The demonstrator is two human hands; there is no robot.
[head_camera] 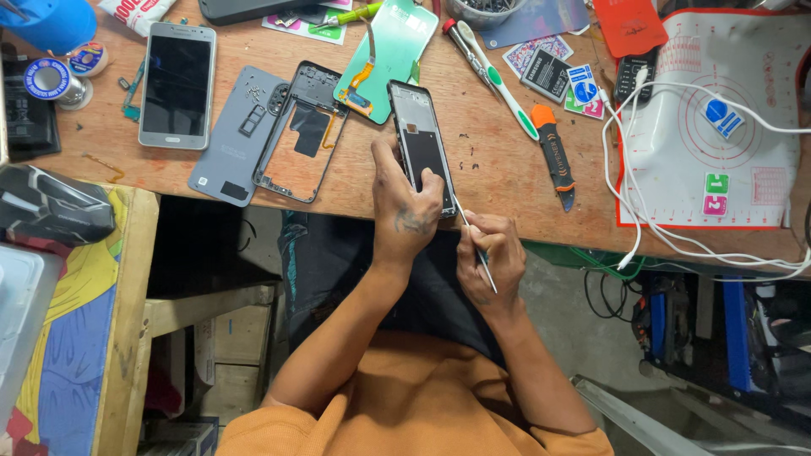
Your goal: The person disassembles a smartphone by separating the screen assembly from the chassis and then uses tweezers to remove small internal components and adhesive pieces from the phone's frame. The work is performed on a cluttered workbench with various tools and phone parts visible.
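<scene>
A worn brown wooden workbench [498, 173] carries a silver flat smartphone [176, 84], a grey plastic back cover [230, 139], an orange-handled utility knife [553, 154] and a white silicone repair mat [743, 181].

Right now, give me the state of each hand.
Left hand: closed on the opened black phone at the table edge.
Right hand: pinching a thin metal tool against the phone's lower end.

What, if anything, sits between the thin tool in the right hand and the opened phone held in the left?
Nothing visible. The right hand angles the thin tool up to the lower edge of the opened phone, which the left hand steadies on the wooden workbench.
</scene>
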